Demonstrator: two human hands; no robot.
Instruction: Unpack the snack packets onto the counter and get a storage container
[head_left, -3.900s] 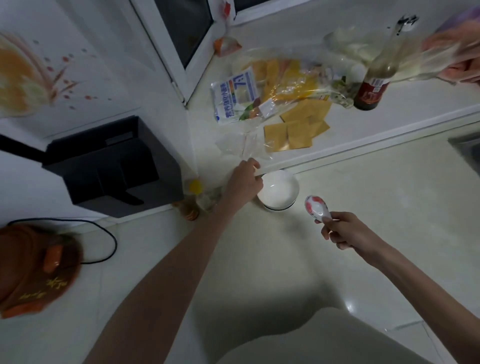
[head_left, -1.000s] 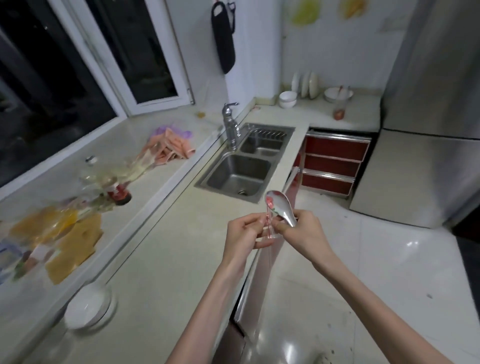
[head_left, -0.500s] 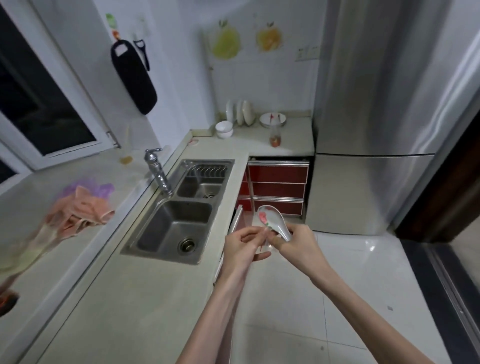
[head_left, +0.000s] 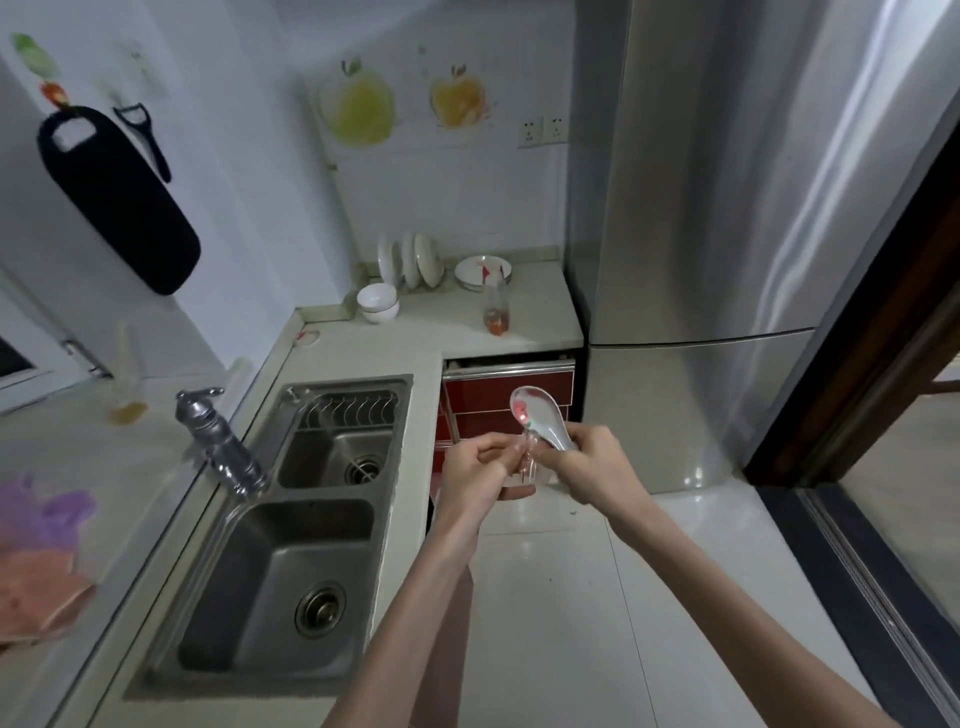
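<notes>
My right hand (head_left: 592, 465) grips the handle of a white ceramic spoon (head_left: 540, 418) with a red flower print, bowl pointing up. My left hand (head_left: 480, 475) meets it in front of my chest and pinches a small clear wrapper with red marks (head_left: 527, 460) that hangs between the two hands. Both hands hover over the floor beside the counter edge (head_left: 410, 499). The snack packets are out of view; only pink and purple bags (head_left: 41, 551) show at the far left on the windowsill ledge.
A steel double sink (head_left: 291, 561) with a tap (head_left: 218, 441) fills the counter on the left. Stacked white bowls (head_left: 378, 304), upright plates (head_left: 413, 262) and a small bottle (head_left: 496, 312) stand at the back. Red drawers (head_left: 498, 395) and a steel fridge (head_left: 727, 234) stand ahead.
The view has swung right from the snack packets and white bowl toward the sink, drawers and fridge. My hands came together, the left now pinching the wrapper beside the spoon.
</notes>
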